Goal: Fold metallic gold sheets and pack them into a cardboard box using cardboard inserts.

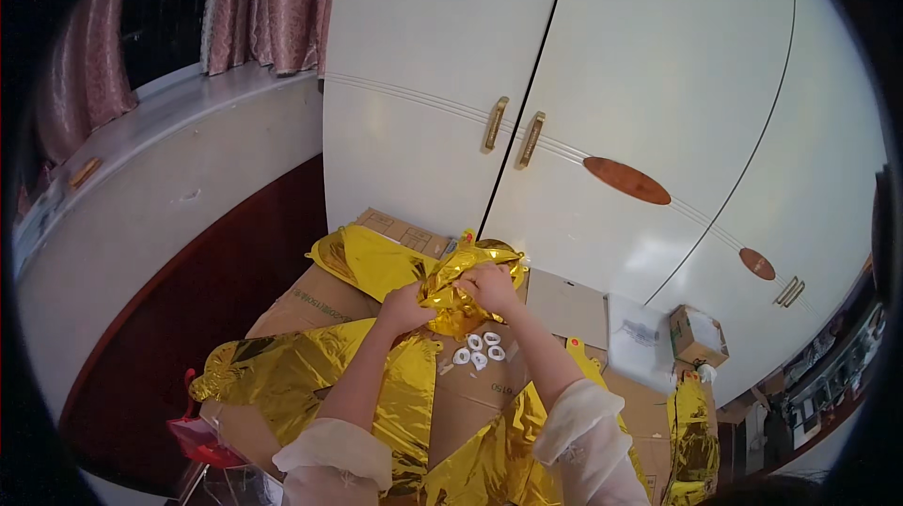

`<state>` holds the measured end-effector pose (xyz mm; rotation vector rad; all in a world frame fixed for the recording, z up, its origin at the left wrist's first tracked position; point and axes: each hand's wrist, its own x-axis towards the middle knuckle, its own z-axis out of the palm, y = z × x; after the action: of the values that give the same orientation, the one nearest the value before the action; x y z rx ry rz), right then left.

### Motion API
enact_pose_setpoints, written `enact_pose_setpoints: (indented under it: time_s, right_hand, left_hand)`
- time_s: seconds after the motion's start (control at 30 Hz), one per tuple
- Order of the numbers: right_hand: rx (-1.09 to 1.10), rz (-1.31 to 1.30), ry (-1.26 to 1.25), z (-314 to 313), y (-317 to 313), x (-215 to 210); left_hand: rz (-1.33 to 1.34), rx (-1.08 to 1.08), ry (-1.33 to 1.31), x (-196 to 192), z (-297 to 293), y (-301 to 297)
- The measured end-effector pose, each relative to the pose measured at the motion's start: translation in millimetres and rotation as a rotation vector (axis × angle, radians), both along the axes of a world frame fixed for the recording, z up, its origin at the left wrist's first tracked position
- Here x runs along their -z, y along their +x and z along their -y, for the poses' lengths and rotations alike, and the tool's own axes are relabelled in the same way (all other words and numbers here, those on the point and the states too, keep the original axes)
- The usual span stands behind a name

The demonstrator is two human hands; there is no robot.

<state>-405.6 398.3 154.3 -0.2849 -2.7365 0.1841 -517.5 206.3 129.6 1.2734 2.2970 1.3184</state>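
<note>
Crumpled shiny gold foil, apparently a flat foil balloon [456, 320], is bunched between my two hands over the cardboard. My left hand [405, 307] grips its left side, fingers closed. On its upper right side my right hand [488, 286] is closed around a fold. Just below the foil, several small white rings [476, 343] lie grouped on the cardboard [467, 386]. Another flat gold foil piece [372, 260] reaches behind my left hand. Larger gold foil sheets [282, 370] spread under my left forearm, and more gold foil [508, 445] lies by my right forearm.
White wardrobe doors [423, 26] with brass handles [496, 125] rise behind the cardboard. A small cardboard box [699, 336] and a white flat panel [644, 341] are at the right. A red item [202, 440] hangs at lower left. Pink curtains [273, 7] frame the window.
</note>
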Motion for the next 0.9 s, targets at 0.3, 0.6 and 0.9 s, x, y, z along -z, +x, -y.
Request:
enact_pose_setpoints:
  time_s: [0.3,0.6,0.9]
  right_hand:
    - [0.043,-0.547,0.208,28.9,22.5,-23.9]
    - [-0.024,0.076,-0.03,-25.7,36.4,37.2]
    - [0.209,0.444,-0.077,-25.2,31.9,27.6]
  left_hand:
    - [-0.118,-0.178,0.092,21.3,-7.9,-7.2]
    - [-0.006,-0.2,0.237,13.0,-12.0,-3.8]
    - [-0.017,-0.441,0.516,-72.4,23.8,4.2]
